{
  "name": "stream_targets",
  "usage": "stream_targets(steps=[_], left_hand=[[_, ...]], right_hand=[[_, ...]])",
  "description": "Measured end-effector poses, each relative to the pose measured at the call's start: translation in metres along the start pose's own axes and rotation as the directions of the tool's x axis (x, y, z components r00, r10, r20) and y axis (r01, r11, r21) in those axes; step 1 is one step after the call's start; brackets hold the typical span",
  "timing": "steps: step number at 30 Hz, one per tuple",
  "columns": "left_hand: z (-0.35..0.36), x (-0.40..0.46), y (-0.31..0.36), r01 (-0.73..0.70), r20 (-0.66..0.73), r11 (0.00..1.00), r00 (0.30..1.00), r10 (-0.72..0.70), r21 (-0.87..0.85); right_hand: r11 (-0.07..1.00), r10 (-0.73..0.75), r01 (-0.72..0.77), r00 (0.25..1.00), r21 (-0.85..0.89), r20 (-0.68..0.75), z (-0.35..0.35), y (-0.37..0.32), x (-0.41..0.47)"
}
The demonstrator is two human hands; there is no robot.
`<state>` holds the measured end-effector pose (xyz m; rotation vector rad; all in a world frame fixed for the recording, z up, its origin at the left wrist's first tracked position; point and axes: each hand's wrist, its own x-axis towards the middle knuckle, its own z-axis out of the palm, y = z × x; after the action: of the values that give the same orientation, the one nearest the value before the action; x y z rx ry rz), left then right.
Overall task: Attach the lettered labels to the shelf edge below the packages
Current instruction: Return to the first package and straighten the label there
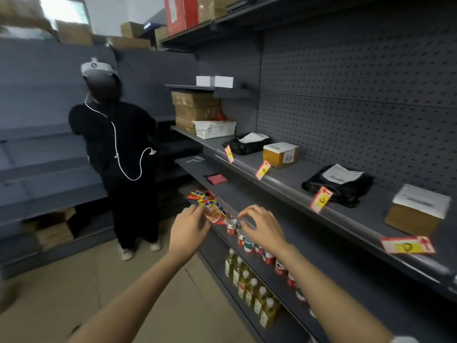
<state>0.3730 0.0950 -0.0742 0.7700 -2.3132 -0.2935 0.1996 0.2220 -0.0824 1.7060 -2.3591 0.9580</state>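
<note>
Red-and-yellow lettered labels hang on the grey shelf edge (291,191): one (229,154) below a black bag (243,144), one (262,170) below a small brown box (279,154), one (321,199) below a second black bag (338,184), and one marked D (407,245) below a white-topped box (418,214). My left hand (189,227) is closed on the edge of an orange snack packet (214,210) two shelves lower. My right hand (263,226) hovers beside it over a bottle cap, fingers curled and apart, holding nothing that I can see.
A person in black (118,149) stands in the aisle at the left. Rows of bottles (252,288) fill the low shelves. Stacked cartons (195,107) and a white basket (215,129) stand at the far end of the labelled shelf. A red cloth (217,179) lies one shelf down.
</note>
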Motion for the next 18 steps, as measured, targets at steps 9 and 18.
stream_targets(steps=[9, 18], left_hand=[[0.035, 0.106, -0.087, 0.054, 0.014, 0.998, 0.998, -0.053, -0.035], [0.121, 0.270, -0.132, 0.015, 0.023, 0.997, 1.000, -0.013, -0.079]], right_hand=[[0.999, 0.034, -0.035, 0.999, 0.030, 0.011, 0.054, 0.020, 0.141], [0.998, 0.034, -0.038, 0.995, -0.044, -0.089, 0.079, 0.094, 0.320]])
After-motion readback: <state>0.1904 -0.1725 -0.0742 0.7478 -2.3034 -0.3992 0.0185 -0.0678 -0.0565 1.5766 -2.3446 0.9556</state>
